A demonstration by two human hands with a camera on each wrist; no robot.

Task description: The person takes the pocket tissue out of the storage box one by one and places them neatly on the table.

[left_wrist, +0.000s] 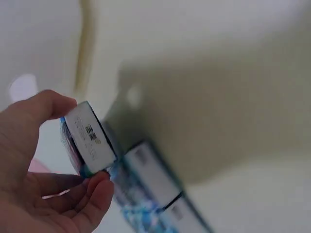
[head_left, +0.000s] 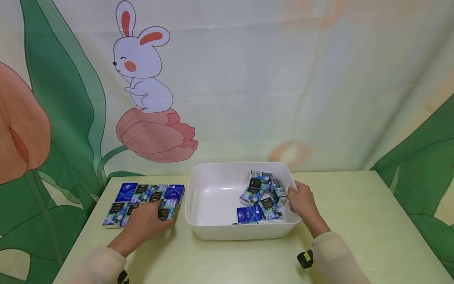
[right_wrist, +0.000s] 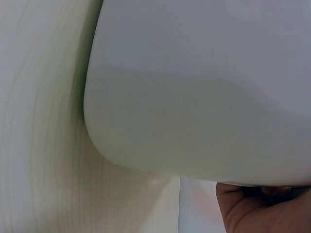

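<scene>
My left hand (head_left: pixel 143 223) pinches a small blue floral tissue pack (head_left: pixel 166 210) between thumb and fingers, just left of the white plastic bin (head_left: pixel 244 232). In the left wrist view the printed white end of this pack (left_wrist: pixel 91 140) faces the camera, tilted. More packs (head_left: pixel 115 212) lie in rows under and beside that hand, some with plain blue faces up. My right hand (head_left: pixel 301 201) grips the bin's right end at the rim; its fingers are partly hidden. Several packs (head_left: pixel 271 209) lie loosely in the right part of the bin.
The pale wooden table (head_left: pixel 361 228) reaches back to a printed curtain (head_left: pixel 230 98) with a rabbit and flowers. A black wrist device (head_left: pixel 305 259) hangs by the right sleeve. The bin's wall (right_wrist: pixel 194 121) fills most of the right wrist view.
</scene>
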